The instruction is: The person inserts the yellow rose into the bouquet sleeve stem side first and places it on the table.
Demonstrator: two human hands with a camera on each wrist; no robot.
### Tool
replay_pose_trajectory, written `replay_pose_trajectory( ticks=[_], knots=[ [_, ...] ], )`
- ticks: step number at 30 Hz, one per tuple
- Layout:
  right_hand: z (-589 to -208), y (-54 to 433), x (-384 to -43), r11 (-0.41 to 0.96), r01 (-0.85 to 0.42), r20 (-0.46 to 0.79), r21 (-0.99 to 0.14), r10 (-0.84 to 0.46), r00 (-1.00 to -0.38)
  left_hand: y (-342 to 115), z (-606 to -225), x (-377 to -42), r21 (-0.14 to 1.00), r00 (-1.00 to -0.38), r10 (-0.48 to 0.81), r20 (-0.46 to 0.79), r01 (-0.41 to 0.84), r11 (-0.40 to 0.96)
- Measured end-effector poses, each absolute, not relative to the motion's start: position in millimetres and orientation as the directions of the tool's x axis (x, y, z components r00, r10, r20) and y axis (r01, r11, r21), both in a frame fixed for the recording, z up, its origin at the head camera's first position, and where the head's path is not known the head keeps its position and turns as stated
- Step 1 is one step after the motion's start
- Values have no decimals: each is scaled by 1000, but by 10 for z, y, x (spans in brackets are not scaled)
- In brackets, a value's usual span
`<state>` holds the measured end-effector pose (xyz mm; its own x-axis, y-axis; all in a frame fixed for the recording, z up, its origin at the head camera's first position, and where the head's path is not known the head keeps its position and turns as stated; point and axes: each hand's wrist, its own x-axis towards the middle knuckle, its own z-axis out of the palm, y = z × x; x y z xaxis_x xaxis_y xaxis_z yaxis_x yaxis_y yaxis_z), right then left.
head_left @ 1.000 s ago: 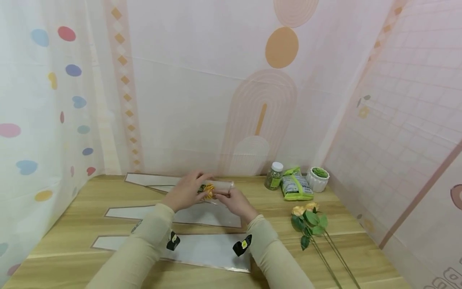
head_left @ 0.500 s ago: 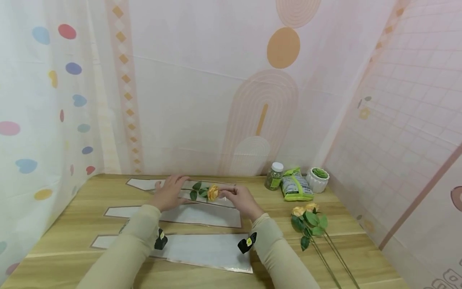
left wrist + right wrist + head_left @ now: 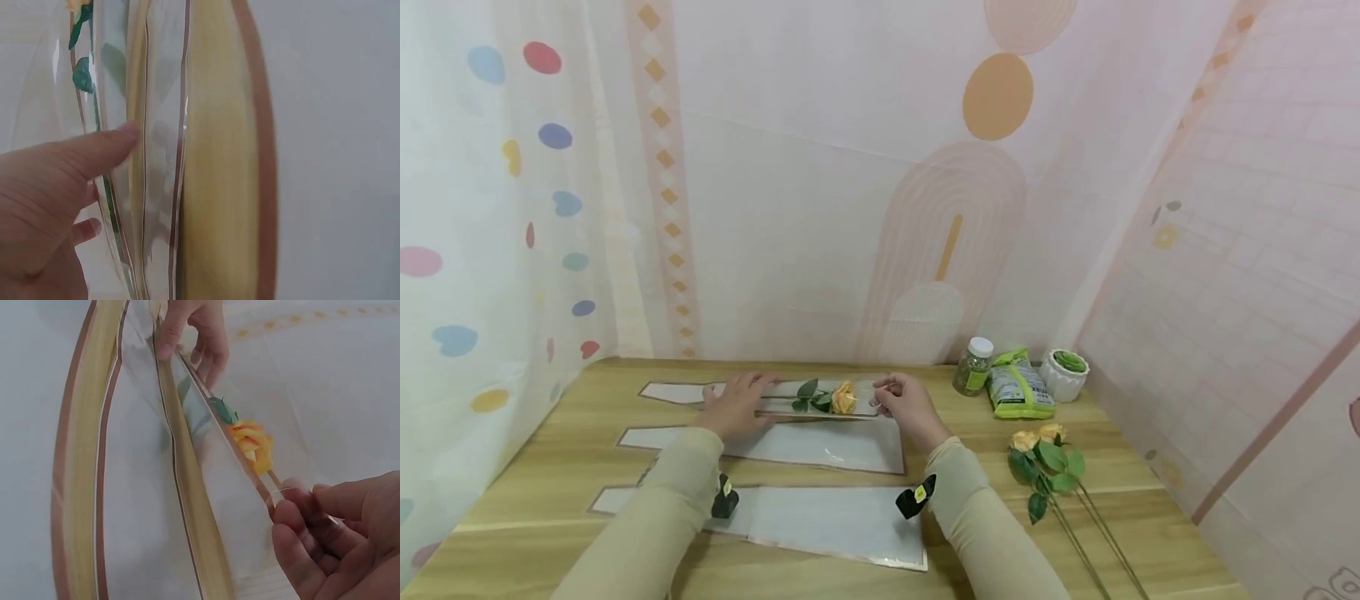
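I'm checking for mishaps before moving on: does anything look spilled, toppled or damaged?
Nothing stands out: the jar and plant pot stand upright, the far rose looks whole, the two near roses lie together, and no spill shows.

The wood-grain tabletop [image 3: 542, 467] borders a pale back curtain [image 3: 820, 208] along its rear edge. The back curtain carries a vertical column of orange diamonds [image 3: 660, 116], an orange disc [image 3: 997, 97] and, below the disc, a pink arch [image 3: 917, 225]. The left curtain [image 3: 445, 183] bears multicoloured spots; the right curtain [image 3: 1262, 208] bears faint grid lines. Lighting is diffuse.
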<state>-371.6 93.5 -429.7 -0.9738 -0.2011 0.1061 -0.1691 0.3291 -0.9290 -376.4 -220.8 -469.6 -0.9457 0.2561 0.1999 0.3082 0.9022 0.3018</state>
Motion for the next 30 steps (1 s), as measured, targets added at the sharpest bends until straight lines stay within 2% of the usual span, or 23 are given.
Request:
replay_pose_trajectory(
  ticks=[8,15,23,30],
  knots=[
    [-4360,965,-3840,257,-174,134,-951,-165,-977,-2363,-4662,-3744,274,-952,235,196,284,919],
    [-4425,1029,-3913,273,-113,86,-955,-112,-990,-2481,-4728,-3717,375,-961,258,99,277,885],
    [-4538,1099,-3994,231,-39,19,-972,-88,-996,-2477,-4718,-3676,398,-958,285,45,279,874],
    [-4537,1101,-4056,195,-97,81,-976,-88,-993,-2506,-4702,-3700,409,-957,289,6,266,873]
  ],
)
